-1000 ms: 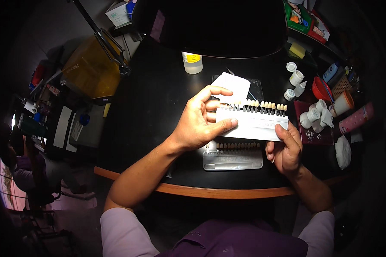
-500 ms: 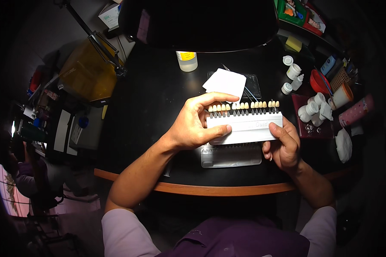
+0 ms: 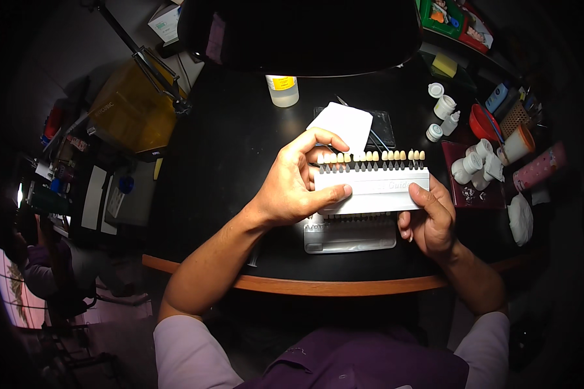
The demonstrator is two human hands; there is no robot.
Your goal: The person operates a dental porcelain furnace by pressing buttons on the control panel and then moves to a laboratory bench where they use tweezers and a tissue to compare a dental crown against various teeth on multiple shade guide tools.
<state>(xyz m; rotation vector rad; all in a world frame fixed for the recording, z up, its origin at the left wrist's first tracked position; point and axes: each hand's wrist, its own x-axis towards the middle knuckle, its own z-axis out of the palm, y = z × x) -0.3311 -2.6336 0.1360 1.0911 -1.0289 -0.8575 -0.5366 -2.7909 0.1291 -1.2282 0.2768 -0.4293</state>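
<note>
A white dental shade guide (image 3: pixel 370 194) is held up over the desk, its row of tooth-coloured tabs on dark holders pointing away from me. My left hand (image 3: pixel 302 175) grips its left end, thumb across the front and index finger curled behind the leftmost tabs. At the right end my right hand (image 3: pixel 431 214) pinches the guide, thumb on its front face and the other fingers bent underneath. Below it on the black desk lies a second, greyish shade guide (image 3: pixel 350 238), its tabs partly hidden by the held one.
Beyond the hands lie a white paper sheet (image 3: pixel 344 124) and a dark slab with thin tools. A clear bottle (image 3: pixel 283 92) stands farther back. Several white jars (image 3: pixel 467 168), a red bowl (image 3: pixel 483 122) and a crumpled tissue (image 3: pixel 520 220) are at right. A wooden edge (image 3: pixel 337 286) borders the desk.
The held shade guide has tilted slightly and its tabs moved a little right and away from me. My left index finger has curled in more; the lower guide shows a bit more.
</note>
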